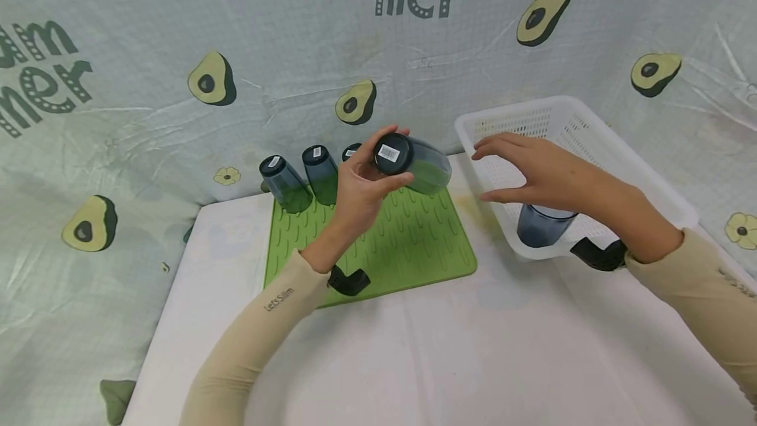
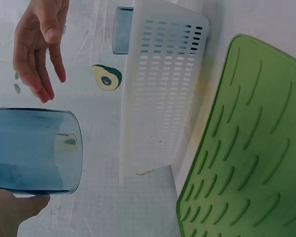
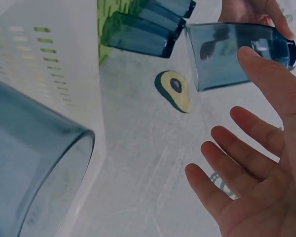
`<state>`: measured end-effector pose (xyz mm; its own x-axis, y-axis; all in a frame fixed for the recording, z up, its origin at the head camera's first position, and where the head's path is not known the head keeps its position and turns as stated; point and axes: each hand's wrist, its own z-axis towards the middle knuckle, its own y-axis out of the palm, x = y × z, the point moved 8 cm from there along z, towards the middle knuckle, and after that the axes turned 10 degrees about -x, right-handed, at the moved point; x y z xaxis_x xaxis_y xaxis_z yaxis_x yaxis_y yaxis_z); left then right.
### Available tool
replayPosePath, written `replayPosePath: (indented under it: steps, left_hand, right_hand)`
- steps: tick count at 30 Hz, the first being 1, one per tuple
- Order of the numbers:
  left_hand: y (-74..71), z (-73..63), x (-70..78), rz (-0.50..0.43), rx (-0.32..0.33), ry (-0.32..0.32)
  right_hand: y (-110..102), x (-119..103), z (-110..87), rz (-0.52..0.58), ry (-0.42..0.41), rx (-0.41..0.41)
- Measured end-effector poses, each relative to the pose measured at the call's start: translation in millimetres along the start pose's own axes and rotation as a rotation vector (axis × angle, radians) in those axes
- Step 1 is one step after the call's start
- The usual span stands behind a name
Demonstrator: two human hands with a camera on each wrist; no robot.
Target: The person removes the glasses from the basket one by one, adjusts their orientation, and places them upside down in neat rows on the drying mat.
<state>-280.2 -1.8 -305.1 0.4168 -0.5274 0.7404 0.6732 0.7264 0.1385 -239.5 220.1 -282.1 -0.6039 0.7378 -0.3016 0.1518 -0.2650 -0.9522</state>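
My left hand (image 1: 357, 192) grips a blue-tinted drinking glass (image 1: 428, 166) around its dark base, above the green mat (image 1: 408, 248). The glass lies tilted on its side, its mouth pointing right and its labelled base facing me. Over the near side of the white basket (image 1: 639, 166), my right hand (image 1: 538, 169) has its fingers and thumb spread apart, with nothing between them. In the right wrist view that palm (image 3: 261, 202) shows bare beside the held glass (image 3: 222, 54). Another blue glass (image 1: 538, 227) is inside the basket, below the right hand.
Upside down at the mat's back left stand two more glasses, one at the left (image 1: 286, 186) and one beside it (image 1: 321, 176). A third base (image 1: 351, 150) peeks out behind my left hand. A printed avocado cloth (image 1: 284, 38) hangs behind the white table (image 1: 426, 354).
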Motion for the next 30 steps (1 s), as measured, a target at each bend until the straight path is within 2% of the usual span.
replayPosePath:
  steps: [4,13,19,30]
  left_hand:
    - [-7.1,-0.9,3.1,0.053,-0.013,-0.033]
    - [-18.1,-2.8,4.4,0.090,0.001,-0.124]
    - [-23.4,-3.9,3.6,0.103,0.013,-0.161]
    - [-31.4,-4.4,-1.9,0.165,0.015,-0.197]
  right_hand:
    - [2,5,-4.8,-0.009,0.007,-0.033]
    - [7,19,-17.4,-0.012,0.032,-0.099]
    - [10,30,-26.5,-0.023,0.042,-0.119]
    - [12,53,-43.7,0.060,0.070,-0.202]
